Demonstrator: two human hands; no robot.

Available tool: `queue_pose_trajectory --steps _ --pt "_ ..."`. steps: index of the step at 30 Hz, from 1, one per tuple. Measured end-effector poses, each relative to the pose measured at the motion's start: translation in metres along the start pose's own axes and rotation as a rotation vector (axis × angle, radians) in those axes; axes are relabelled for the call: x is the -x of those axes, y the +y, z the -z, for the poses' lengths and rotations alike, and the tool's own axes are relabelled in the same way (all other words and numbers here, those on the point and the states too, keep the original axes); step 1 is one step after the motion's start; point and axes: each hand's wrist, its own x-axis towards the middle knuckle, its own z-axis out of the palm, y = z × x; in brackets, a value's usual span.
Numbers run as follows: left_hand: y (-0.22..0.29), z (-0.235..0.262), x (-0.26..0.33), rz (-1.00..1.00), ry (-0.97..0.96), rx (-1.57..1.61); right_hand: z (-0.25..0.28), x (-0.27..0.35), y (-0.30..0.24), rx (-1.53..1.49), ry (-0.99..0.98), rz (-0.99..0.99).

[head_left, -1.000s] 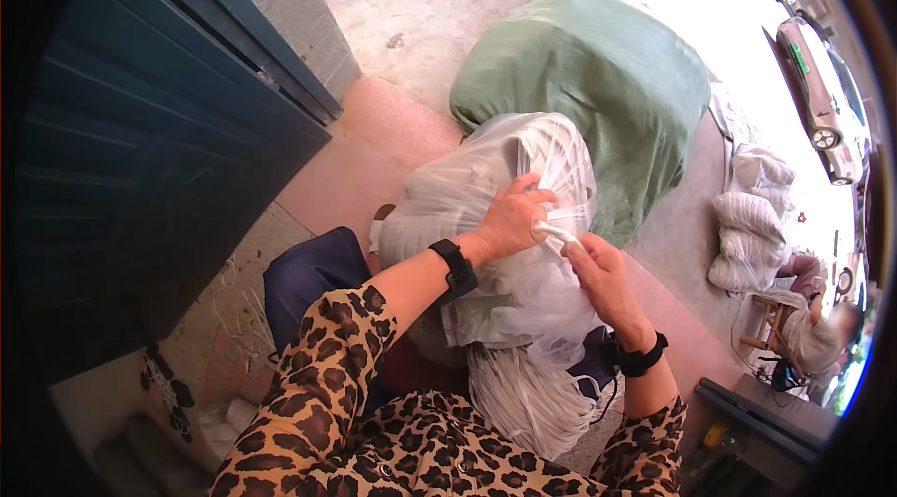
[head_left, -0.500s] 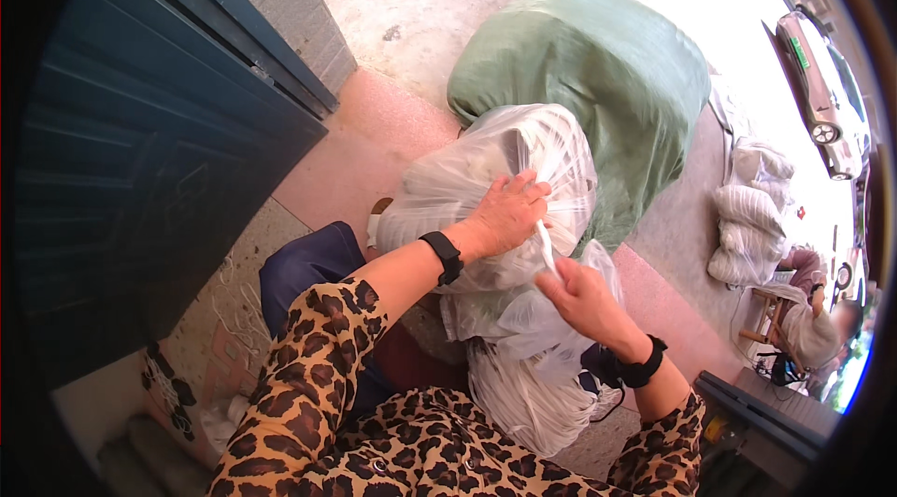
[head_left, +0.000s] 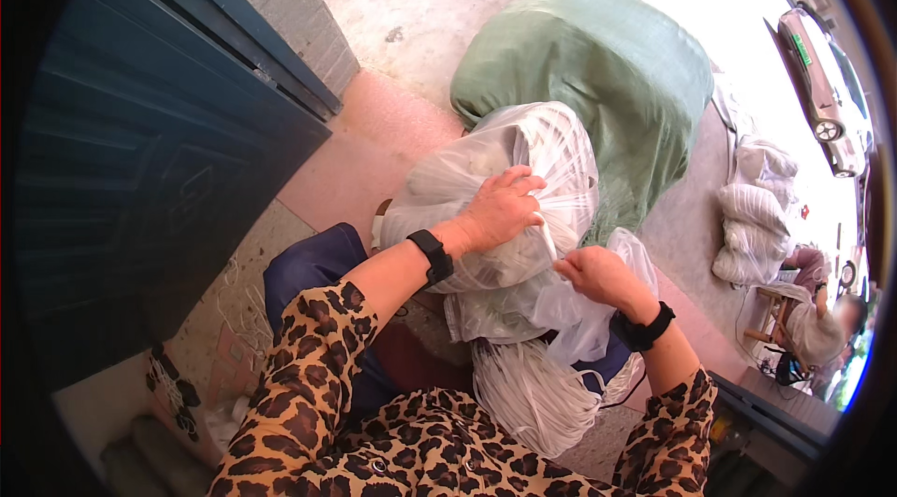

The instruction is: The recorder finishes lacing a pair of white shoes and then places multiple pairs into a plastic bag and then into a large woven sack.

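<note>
At the centre of the head view, we find a clear plastic bag (head_left: 448, 184), bulging with pale contents that we cannot identify, between the person's knees and a large green sack (head_left: 579, 58). The sack stands just beyond the bag, on the far side from the wearer.

We record the left hand (head_left: 505, 209) on top of the bag, its grip closed on the gathered plastic. The right hand (head_left: 603, 277), lower and to the right, has its grip clenched around a twisted white strip (head_left: 548, 237) that runs taut between the two hands; whether it is bag film or separate cord, we cannot tell. Loose clear plastic (head_left: 572, 315) hangs beneath the right hand.

Below the bag we note a bundle of white cord (head_left: 537, 399), nearest the wearer's body. Each wrist carries a black band, and both sleeves (head_left: 299, 385) are leopard-printed.

To the left we observe a dark blue door (head_left: 168, 161); to the right, well apart, stacked white sacks (head_left: 752, 217), a seated person (head_left: 813, 333) and parked cars (head_left: 818, 86).
</note>
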Motion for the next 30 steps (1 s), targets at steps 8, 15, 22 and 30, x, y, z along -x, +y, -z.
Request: queue_pose_trajectory --steps 8,15,22,30 --pt "0.005 -0.027 0.008 0.207 0.059 0.488 0.06 -0.004 -0.044 -0.706 -0.153 0.118" --pt "0.003 -0.028 0.009 0.34 0.131 0.81 0.078 -0.02 -0.048 -0.87 -0.146 0.143" --pt "0.002 -0.025 0.001 0.412 0.102 0.688 0.093 -0.064 -0.022 -0.793 -0.043 0.174" --pt "0.009 -0.011 -0.01 0.43 0.076 0.744 0.072 -0.067 0.042 0.149 0.169 -0.12"
